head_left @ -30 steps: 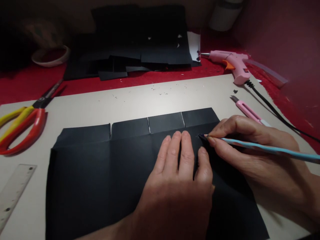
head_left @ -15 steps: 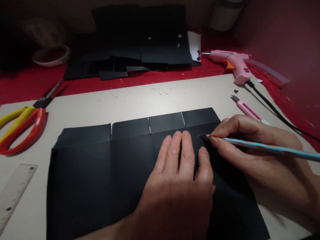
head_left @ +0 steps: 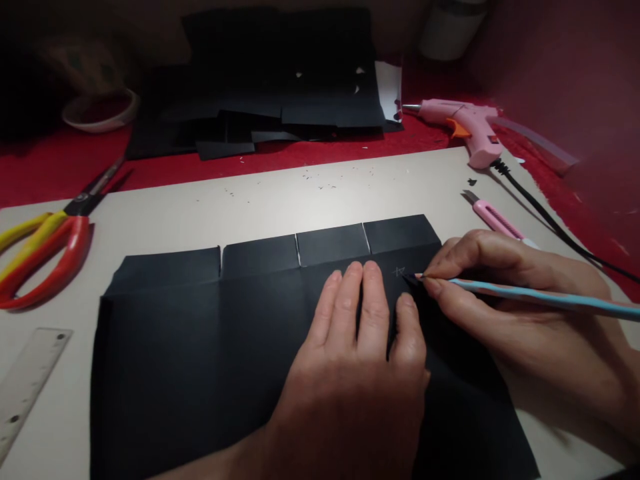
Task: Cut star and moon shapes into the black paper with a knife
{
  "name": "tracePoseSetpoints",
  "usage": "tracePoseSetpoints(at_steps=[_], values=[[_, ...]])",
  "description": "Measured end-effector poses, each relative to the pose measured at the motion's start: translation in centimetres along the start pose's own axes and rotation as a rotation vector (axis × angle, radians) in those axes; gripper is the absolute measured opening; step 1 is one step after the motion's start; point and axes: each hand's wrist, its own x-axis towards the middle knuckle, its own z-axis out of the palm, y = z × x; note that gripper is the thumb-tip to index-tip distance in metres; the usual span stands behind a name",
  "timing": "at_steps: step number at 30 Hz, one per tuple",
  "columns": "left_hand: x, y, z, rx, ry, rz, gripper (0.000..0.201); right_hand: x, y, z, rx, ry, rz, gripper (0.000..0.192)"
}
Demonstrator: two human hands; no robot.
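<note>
Left hand (head_left: 355, 363) lay flat, fingers slightly spread, on the card (head_left: 165, 360) beneath it. Right hand (head_left: 505, 287) pinched the pencil (head_left: 530, 295), tip near a small star (head_left: 399, 271). Risk: lighter left pressure could let the card slip, skewing lines. Cutter (head_left: 495, 217) beyond right hand, blade bare; careless reach might nick.

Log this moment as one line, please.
left hand: on black paper | right hand: holding pencil, tip by starlike mark | nearby: scissors, ruler, cutter, glue gun

We see our left hand (head_left: 355, 373), lower centre of the frame, bare along the forearm (head_left: 230, 461), with rounded fingertips (head_left: 371, 270); our right hand (head_left: 520, 300), at right, is bare too.
</note>
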Motion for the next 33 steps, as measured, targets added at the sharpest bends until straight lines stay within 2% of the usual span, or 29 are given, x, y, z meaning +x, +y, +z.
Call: tracePoseSetpoints(at_steps=[16, 28, 33], values=[[0.06, -0.04, -0.02, 0.0, -0.002, 0.008, 0.041, 0.0, -0.06, 0.17, 0.019, -0.033, -0.005, 0.011], [0.17, 0.12, -0.02, 0.008, -0.001, 0.006, 0.041, -0.22, 0.23, 0.26, 0.047, -0.025, -0.007, 0.011], [0.09, -0.07, 0.03, 0.002, 0.009, 0.006, 0.039, -0.24, 0.08, 0.13, 0.031, 0.019, 0.018, 0.013]])
